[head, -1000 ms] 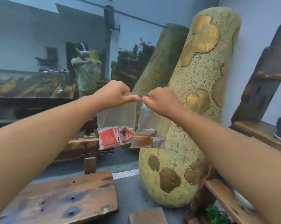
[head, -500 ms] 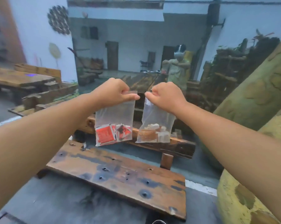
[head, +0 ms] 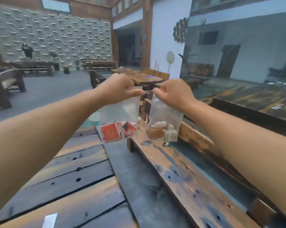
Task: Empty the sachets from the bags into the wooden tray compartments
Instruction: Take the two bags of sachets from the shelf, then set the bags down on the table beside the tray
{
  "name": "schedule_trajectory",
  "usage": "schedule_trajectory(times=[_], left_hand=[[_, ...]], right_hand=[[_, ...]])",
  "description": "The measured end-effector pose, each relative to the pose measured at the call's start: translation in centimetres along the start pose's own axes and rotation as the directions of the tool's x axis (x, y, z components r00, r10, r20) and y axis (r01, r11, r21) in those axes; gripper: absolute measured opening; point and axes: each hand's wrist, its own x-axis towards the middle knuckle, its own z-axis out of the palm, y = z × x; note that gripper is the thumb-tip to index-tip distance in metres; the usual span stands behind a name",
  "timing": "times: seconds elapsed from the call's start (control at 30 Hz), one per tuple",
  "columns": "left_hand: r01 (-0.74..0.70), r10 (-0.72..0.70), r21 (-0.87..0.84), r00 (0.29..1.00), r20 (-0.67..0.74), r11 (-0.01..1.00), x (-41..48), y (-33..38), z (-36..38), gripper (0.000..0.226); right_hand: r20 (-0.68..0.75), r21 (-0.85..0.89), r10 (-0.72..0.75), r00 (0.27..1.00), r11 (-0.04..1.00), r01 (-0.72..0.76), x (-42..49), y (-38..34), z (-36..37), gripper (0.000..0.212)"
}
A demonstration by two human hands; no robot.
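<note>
Plainly, both hands are up in front of the camera, each pinching the top edge of a clear plastic bag that hangs in the air. The left hand (head: pixel 120 89) has thumb and curled fingers closed on the left bag (head: pixel 122 111), whose bottom holds red sachets (head: pixel 111 133). Their print is too blurred to read, and they overlap too much to count. The right hand (head: pixel 173 94) grips the right bag (head: pixel 165 114) the same way. Brown and pale sachets (head: pixel 160 134) are bunched at its bottom, their number also unclear. The two bags hang just beside each other without touching. Each bag's mouth is hidden inside the pinch, so whether it is sealed cannot be told. Below them lie a long wooden bench (head: pixel 180 178) and dark table planks (head: pixel 73 183), both cut off by the frame. The forearms run out of view at the lower corners.
</note>
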Motion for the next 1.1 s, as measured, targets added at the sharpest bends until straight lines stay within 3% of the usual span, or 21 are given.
schedule_trajectory(times=[0.43, 0.63, 0.87, 1.1], left_hand=[[0.305, -0.302, 0.234, 0.952, -0.048, 0.923, -14.4, -3.9, -6.8, 0.065], [0.425, -0.419, 0.221, 0.905, -0.076, 0.878, -19.2, -6.5, -9.1, 0.064], [0.396, -0.393, 0.104, 0.918, -0.050, 0.912, -21.8, -10.3, -8.2, 0.063], [0.363, -0.361, -0.037, 0.931, 0.048, 0.931, -24.6, -14.0, -2.9, 0.061]], right_hand=[[0.039, 0.272, -0.282, 0.959, 0.926, 0.261, 1.7, -12.8, 5.5, 0.048], [0.032, 0.319, -0.371, 0.928, 0.884, 0.343, 1.8, -18.7, 7.0, 0.049], [0.068, 0.286, -0.330, 0.941, 0.911, 0.299, 1.2, -22.4, 9.6, 0.050], [0.197, 0.216, -0.255, 0.947, 0.953, 0.212, -2.0, -24.1, 13.4, 0.049]])
